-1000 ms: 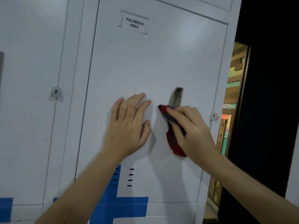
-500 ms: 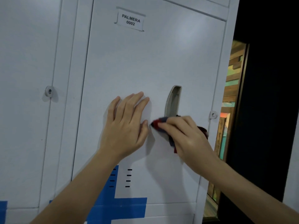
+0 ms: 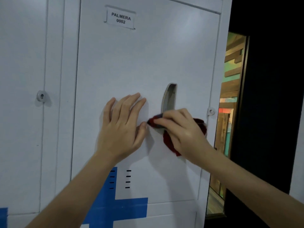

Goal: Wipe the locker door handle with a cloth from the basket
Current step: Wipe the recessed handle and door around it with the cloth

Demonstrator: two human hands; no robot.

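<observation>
Head view: the white locker door (image 3: 131,63) fills the frame and carries a label (image 3: 120,18) reading PALMERA 0002 near its top edge. The handle (image 3: 170,97) is a tall recessed slot towards the door's right edge, about halfway down. A small hasp (image 3: 211,111) sits just beyond it on the frame.

The left hand (image 3: 121,127) lies flat on the door left of the handle, its fingers (image 3: 130,106) straight, spread a little and holding nothing. This looks like bracing, so the thin panel does not swing or rattle under the rubbing.

The right hand (image 3: 182,134) holds the red cloth (image 3: 169,142) bunched under it. Its fingers are bent over the wad and press it against the door at the handle's lower end. The thumb is hidden. The cloth's tip pokes out past the fingertips, almost touching the left thumb, and more of it shows below the palm and behind the knuckles.

The upper part of the slot is bare and uncovered, so the wipe is probably under way at the bottom, with the top not being rubbed now.

Lower down are black vent slits (image 3: 128,178) and blue markings (image 3: 115,208) by the bottom edge.
</observation>
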